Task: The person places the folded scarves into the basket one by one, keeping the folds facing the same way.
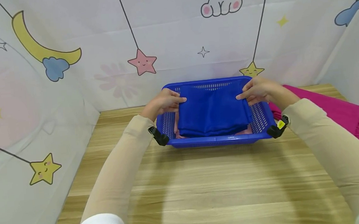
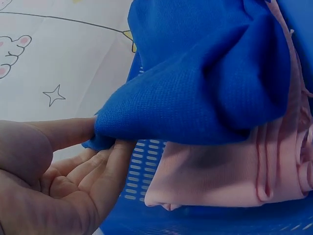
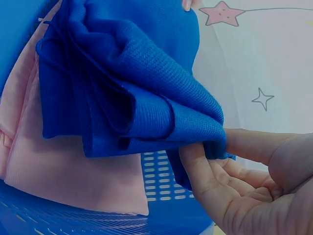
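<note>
A folded blue cloth (image 1: 212, 109) hangs between both hands over a blue plastic basket (image 1: 216, 139). The left hand (image 1: 166, 101) pinches its left edge between thumb and fingers. At the opposite edge, the right hand (image 1: 257, 91) pinches it the same way. Beneath it in the basket lies a folded pink cloth (image 2: 210, 176), partly covered by the blue one. In the right wrist view several layers of the blue cloth (image 3: 142, 93) show, its far corner held above the pink cloth (image 3: 83, 171).
A magenta fringed cloth (image 1: 334, 107) lies on the wooden table (image 1: 204, 187) right of the basket, partly behind the right forearm. Behind the basket hangs a white backdrop (image 1: 173, 28) printed with stars and moons.
</note>
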